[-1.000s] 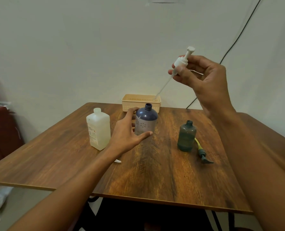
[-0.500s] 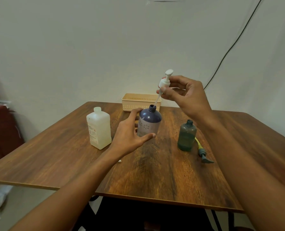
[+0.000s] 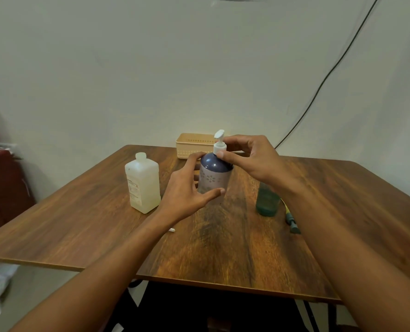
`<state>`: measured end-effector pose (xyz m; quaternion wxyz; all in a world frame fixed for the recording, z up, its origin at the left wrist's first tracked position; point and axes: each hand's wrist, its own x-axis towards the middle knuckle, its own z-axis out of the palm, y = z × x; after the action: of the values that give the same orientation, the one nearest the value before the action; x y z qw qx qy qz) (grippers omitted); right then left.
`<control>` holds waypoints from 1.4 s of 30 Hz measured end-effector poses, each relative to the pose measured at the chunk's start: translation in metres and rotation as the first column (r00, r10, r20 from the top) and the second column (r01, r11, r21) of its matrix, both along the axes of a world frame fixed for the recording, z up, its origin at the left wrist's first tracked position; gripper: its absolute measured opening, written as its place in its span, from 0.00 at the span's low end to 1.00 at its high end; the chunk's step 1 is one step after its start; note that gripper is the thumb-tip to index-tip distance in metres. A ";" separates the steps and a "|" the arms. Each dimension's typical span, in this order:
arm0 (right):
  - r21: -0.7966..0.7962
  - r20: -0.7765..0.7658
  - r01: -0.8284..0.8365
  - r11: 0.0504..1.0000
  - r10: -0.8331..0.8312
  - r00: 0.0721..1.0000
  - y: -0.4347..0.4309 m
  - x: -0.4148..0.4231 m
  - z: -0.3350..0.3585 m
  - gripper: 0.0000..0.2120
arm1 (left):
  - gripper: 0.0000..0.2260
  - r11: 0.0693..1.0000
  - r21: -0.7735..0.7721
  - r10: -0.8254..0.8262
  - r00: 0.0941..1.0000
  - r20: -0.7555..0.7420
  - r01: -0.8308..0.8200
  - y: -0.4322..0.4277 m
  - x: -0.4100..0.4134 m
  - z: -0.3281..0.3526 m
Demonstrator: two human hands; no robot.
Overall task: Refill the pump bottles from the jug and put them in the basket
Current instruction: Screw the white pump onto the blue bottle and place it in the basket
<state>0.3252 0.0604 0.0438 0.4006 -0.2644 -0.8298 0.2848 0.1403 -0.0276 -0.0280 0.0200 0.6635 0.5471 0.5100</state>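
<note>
Forearms reach in over the wooden table [image 3: 223, 255]. Left hand [image 3: 187, 192] curls loosely around the purple bottle [image 3: 213, 178], thumb on its front. Right hand [image 3: 251, 161] pinches the white pump [image 3: 220, 144] seated in that bottle's neck. To the left stands the uncapped jug [image 3: 143, 185], pale liquid inside. The green bottle [image 3: 267, 202] on the right is partly hidden, seemingly holding liquid; its pump [image 3: 291, 222] lies beside it. Furthest back sits the basket [image 3: 192, 146], contents not visible.
</note>
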 end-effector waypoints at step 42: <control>-0.188 -0.148 -0.002 0.982 -0.027 0.989 0.007 -0.015 -0.001 0.24 | 0.43 1.000 -0.008 -0.024 0.999 -0.032 0.024 0.002 0.008 -0.001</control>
<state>0.3099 0.0673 0.0424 0.4370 -0.2840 -0.7649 0.3785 0.1485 -0.0253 -0.0293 0.0198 0.6779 0.5413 0.4971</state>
